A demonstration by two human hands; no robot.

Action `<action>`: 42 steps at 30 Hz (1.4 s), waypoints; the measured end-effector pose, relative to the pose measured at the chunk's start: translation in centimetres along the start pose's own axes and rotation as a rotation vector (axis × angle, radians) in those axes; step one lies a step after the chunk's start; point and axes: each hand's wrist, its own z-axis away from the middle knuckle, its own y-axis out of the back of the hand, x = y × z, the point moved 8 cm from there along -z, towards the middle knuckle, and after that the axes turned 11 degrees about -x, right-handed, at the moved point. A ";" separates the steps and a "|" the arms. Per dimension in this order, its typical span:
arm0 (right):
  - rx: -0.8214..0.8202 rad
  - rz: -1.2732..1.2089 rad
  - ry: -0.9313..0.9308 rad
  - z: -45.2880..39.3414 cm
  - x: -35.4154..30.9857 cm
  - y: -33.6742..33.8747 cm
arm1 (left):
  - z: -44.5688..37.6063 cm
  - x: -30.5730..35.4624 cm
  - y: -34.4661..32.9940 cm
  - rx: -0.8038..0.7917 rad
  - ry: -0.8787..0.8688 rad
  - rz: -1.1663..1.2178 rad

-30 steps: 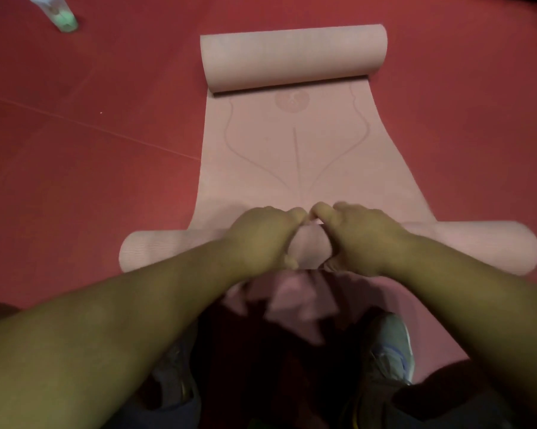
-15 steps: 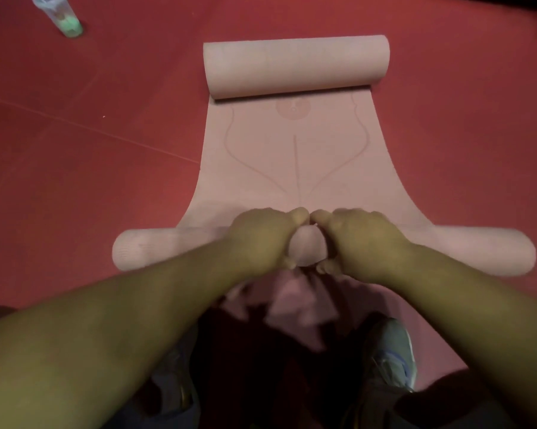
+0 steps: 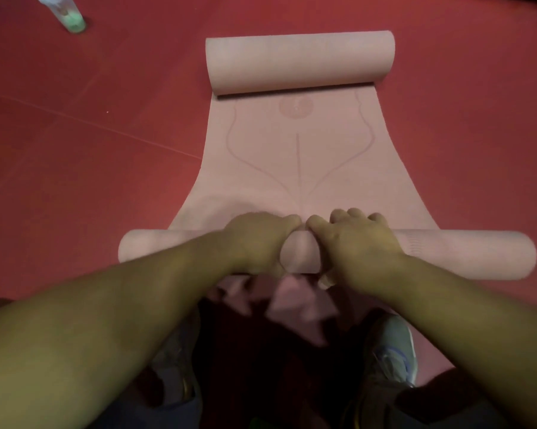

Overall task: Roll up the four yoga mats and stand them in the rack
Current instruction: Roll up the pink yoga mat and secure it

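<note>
Red floor (image 3: 75, 181) fills the view, crossed by a thin pale seam running from the left edge toward the pink yoga mat (image 3: 298, 168). That mat lies lengthwise away from the person, curled into a thick roll at its far end and into a narrower roll at the near end. Both hands sit side by side at the middle of the near roll: the left hand (image 3: 258, 239) and the right hand (image 3: 357, 243) curl over its top, thumbs underneath, index fingers almost touching. A clear bottle (image 3: 64, 12) with green at its base stands well apart at the far left; its contents cannot be made out. Open floor flanks both long edges. Two shoes (image 3: 391, 351) show below the arms.
</note>
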 end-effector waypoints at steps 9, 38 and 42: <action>-0.193 -0.274 0.069 -0.7 2.1 -0.3 | 0.9 1.1 0.2 0.227 0.079 -0.249; -0.225 -0.126 0.081 -0.5 0.9 -1.2 | 0.0 0.5 -1.2 0.035 -0.087 0.055; -0.190 -0.164 0.063 -0.2 1.5 -0.6 | -0.3 1.3 -1.5 0.139 0.029 -0.147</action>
